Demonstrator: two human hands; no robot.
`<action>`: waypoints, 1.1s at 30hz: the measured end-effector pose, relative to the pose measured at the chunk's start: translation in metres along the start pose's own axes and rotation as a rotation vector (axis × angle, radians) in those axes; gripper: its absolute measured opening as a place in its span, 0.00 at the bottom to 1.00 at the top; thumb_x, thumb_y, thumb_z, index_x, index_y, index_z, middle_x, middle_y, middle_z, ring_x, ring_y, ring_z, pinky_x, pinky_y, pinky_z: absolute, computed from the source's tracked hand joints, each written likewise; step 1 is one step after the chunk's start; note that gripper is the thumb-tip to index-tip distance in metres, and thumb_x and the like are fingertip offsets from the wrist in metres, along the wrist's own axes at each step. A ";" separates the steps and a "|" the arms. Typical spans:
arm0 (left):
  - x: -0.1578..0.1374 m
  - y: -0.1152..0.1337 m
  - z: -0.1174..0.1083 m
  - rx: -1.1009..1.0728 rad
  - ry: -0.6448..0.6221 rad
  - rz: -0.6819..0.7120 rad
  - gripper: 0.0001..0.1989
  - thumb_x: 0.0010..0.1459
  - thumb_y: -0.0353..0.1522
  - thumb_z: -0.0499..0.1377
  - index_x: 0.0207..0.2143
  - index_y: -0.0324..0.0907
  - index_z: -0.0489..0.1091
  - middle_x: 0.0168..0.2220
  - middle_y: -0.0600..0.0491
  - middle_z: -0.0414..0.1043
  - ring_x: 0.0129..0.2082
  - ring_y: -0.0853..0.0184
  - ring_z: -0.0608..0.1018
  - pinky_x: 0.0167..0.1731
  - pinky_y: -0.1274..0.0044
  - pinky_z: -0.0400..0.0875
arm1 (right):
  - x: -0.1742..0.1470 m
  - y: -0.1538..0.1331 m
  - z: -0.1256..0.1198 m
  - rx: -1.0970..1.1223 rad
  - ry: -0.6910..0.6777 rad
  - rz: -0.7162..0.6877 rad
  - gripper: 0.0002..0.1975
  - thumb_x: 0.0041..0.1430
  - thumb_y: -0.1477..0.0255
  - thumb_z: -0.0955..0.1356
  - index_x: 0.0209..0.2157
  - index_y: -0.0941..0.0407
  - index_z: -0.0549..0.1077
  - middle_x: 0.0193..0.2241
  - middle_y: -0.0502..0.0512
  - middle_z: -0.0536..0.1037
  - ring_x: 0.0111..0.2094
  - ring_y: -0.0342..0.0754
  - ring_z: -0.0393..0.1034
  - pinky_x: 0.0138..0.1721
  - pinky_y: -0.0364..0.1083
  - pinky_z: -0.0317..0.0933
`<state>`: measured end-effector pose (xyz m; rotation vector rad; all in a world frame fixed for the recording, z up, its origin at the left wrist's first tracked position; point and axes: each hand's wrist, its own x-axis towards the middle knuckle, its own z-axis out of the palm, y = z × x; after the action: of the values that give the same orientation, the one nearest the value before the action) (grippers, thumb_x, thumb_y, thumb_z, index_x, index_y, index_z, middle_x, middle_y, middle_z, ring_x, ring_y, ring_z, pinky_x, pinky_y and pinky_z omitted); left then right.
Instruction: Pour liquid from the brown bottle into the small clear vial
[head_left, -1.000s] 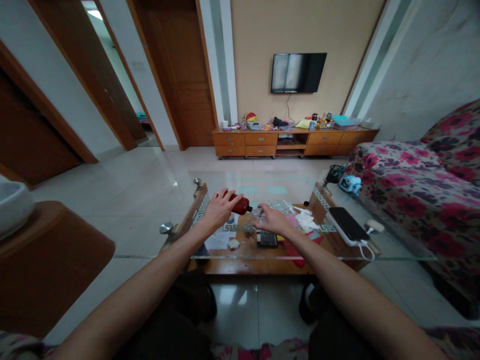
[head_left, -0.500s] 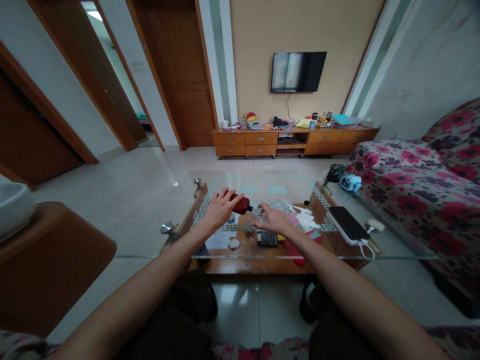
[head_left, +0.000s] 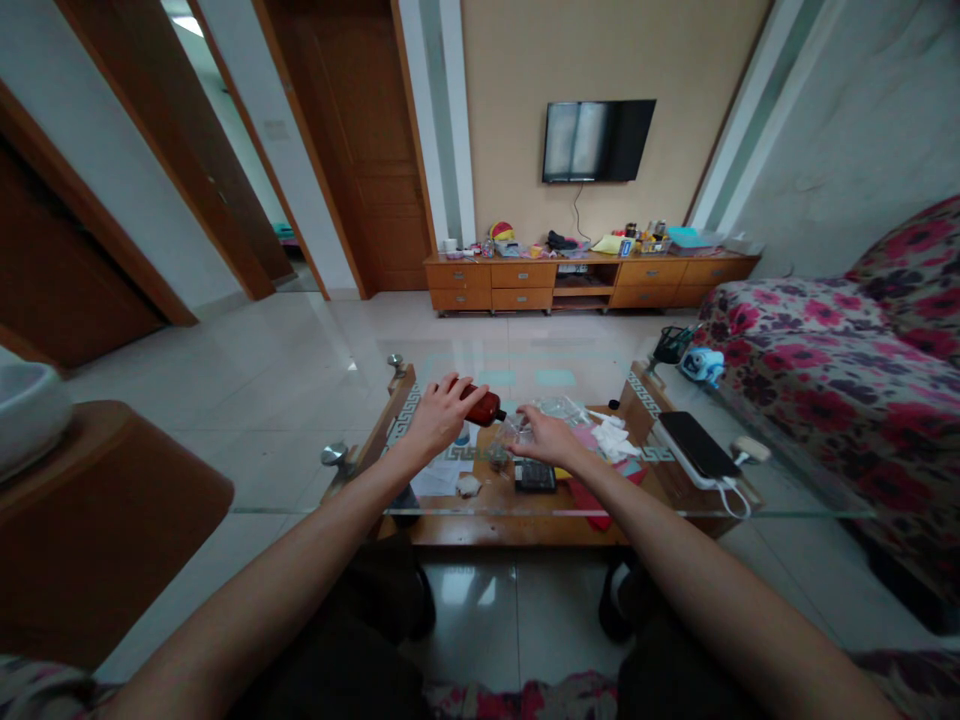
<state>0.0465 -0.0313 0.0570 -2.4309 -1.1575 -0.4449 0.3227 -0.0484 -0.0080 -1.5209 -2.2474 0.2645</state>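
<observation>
My left hand (head_left: pixel 442 412) is wrapped over a dark brown bottle (head_left: pixel 484 404), which is tipped with its black neck pointing right and slightly down. Close to that neck, my right hand (head_left: pixel 544 434) has its fingers curled round a clear, see-through container (head_left: pixel 513 432); its exact shape is hard to make out against the glass. Crumpled clear plastic (head_left: pixel 564 408) lies just beyond my right hand. A small black cap (head_left: pixel 614 405) sits farther right on the glass table (head_left: pixel 465 513).
White crumpled tissues (head_left: pixel 615 438) lie right of my hands. A black phone (head_left: pixel 697 445) rests on a white device with a cable near the right edge. Under the glass, a shelf bears papers (head_left: pixel 435 480) and a black calculator-like object (head_left: pixel 535 477). A floral sofa (head_left: pixel 825 370) stands at right.
The view has shifted very slightly. Both hands and the tilted bottle stay almost in the same place.
</observation>
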 end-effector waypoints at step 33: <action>0.009 0.020 -0.005 -0.024 0.007 0.004 0.30 0.67 0.25 0.53 0.69 0.54 0.62 0.66 0.45 0.65 0.67 0.50 0.62 0.59 0.58 0.62 | -0.009 0.012 -0.008 0.173 -0.035 -0.013 0.41 0.56 0.52 0.77 0.65 0.53 0.64 0.52 0.63 0.80 0.49 0.59 0.77 0.49 0.50 0.66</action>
<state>0.0667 -0.0390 0.0605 -2.4497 -1.1505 -0.4682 0.3395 -0.0523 -0.0070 -1.4219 -2.1973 0.4723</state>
